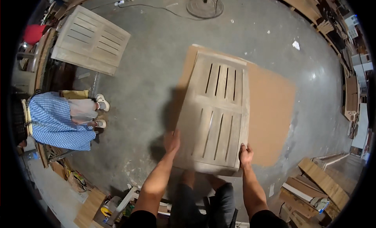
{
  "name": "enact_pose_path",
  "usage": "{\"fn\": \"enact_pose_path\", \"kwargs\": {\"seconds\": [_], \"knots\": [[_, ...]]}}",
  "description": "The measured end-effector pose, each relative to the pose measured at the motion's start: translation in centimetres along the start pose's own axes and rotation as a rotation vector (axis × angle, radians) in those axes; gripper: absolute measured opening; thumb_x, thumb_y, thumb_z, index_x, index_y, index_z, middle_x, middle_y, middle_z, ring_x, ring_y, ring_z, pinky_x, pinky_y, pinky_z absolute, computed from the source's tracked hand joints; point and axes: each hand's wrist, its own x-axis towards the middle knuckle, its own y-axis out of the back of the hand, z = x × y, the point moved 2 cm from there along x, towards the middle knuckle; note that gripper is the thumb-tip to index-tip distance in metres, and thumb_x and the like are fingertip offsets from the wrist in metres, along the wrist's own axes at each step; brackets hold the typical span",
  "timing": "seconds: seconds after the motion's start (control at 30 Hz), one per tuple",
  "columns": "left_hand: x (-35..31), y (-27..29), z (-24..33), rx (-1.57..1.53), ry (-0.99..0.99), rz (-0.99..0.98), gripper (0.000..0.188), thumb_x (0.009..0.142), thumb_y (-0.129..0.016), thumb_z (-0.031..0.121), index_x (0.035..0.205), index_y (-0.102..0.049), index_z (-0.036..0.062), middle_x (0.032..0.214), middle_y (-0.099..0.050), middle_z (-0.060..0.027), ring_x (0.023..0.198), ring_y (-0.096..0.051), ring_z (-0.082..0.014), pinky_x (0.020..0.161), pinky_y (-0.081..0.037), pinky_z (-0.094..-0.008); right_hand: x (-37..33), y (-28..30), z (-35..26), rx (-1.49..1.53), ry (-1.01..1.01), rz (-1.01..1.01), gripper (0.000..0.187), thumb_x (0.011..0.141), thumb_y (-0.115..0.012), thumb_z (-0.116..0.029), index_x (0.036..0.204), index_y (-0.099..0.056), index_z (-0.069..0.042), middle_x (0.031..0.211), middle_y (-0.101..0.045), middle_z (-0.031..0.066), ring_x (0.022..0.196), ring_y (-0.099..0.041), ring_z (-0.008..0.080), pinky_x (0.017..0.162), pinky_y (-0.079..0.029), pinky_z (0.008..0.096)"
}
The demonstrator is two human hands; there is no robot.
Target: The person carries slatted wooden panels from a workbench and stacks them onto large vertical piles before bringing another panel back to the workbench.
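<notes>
A pale, grey-washed wooden panel (219, 100) with two rows of narrow slots stretches out in front of me. My left hand (171, 142) is closed around its left edge near the close end. On the opposite edge, my right hand (246, 155) grips it with the thumb on top; the fingers below are partly hidden. The near end appears raised above my shins, with a dark shadow falling to its left. Beneath and to the right of the panel, a sheet of brown cardboard (272, 114) lies on the floor.
A similar slatted panel (92, 40) rests at the upper left. A person in a blue checked apron (58, 120) is at the left. Wood offcuts (313, 189) are piled at the lower right, tools (111, 208) lie at the lower left. A round stand base (204, 8) is on the far floor.
</notes>
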Motion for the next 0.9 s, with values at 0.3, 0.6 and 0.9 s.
{"fn": "enact_pose_path", "kwargs": {"seconds": [0.3,0.6,0.9], "knots": [[5.4,-7.0,-4.4,0.068,0.260,-0.532,0.088,0.088,-0.047,0.064,0.148,-0.025,0.0039,0.152,-0.026,-0.0210,0.142,-0.023,-0.0334,0.113,-0.025,-0.0395,9.4,2.0,14.7,-0.332,0.058,0.024,0.041,0.090,-0.063,-0.020,0.118,-0.050,0.006,0.073,-0.047,-0.0002,0.066,-0.042,0.0108,0.057,-0.041,0.0284],[-7.5,4.8,-14.0,-0.073,0.229,-0.318,0.084,0.093,-0.036,0.061,0.148,-0.020,-0.0004,0.154,-0.015,-0.0228,0.143,-0.014,-0.0374,0.116,-0.015,-0.0412,-6.2,0.1,12.4,-0.977,-0.218,-0.357,0.046,0.087,-0.058,-0.040,0.120,-0.061,-0.008,0.116,-0.064,0.0162,0.111,-0.059,0.0296,0.094,-0.045,0.0383],[-30.1,16.1,-26.6,-0.128,0.517,-0.281,0.064,0.087,-0.048,0.061,0.106,-0.066,0.0036,0.102,-0.066,-0.0226,0.099,-0.061,-0.0374,0.083,-0.047,-0.0492,-17.2,3.4,7.5,-0.764,-0.456,-0.478,0.033,0.090,-0.058,-0.033,0.114,-0.061,-0.011,0.095,-0.068,0.0066,0.075,-0.065,0.0198,0.059,-0.048,0.0340]]}}
